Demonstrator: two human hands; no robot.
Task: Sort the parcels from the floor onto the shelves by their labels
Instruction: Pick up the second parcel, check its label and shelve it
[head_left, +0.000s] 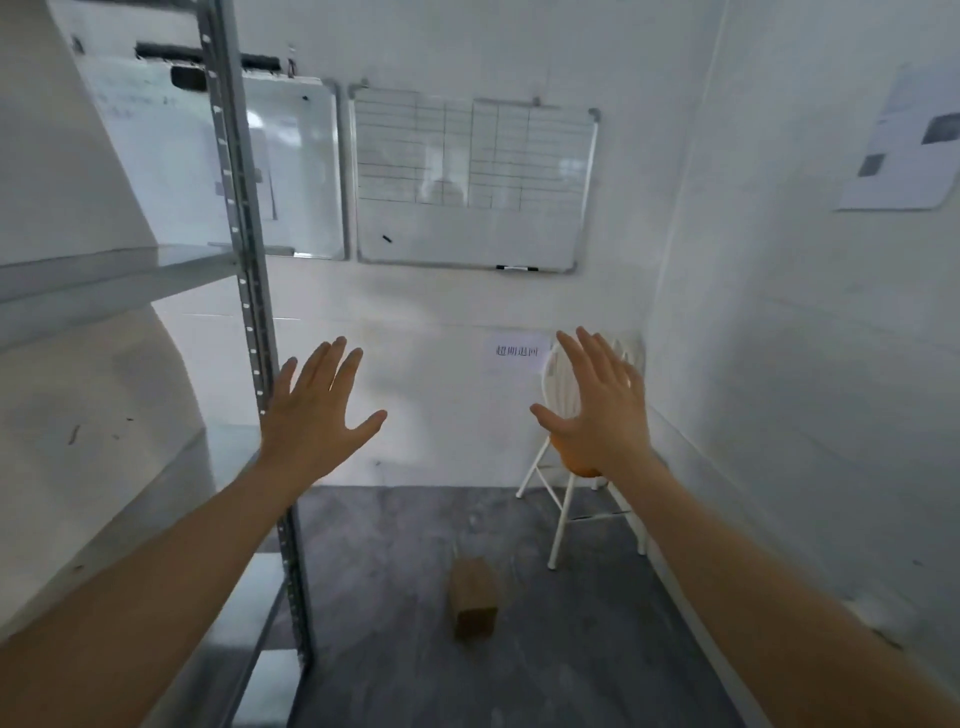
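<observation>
A small brown cardboard parcel (474, 603) lies on the dark grey floor ahead of me, below and between my arms. My left hand (317, 410) is raised with its fingers spread and holds nothing; it hangs just right of the metal shelf upright (249, 312). Raised at the same height on the right, my right hand (597, 402) has spread fingers and is empty too. The grey metal shelves (104, 275) run along the left side. Both hands are well above the parcel.
A white folding chair (563, 499) with an orange seat stands in the far right corner, partly behind my right hand. Two whiteboards (467, 182) hang on the back wall, a paper label (517, 352) below them. A paper sheet (904, 140) is stuck on the right wall.
</observation>
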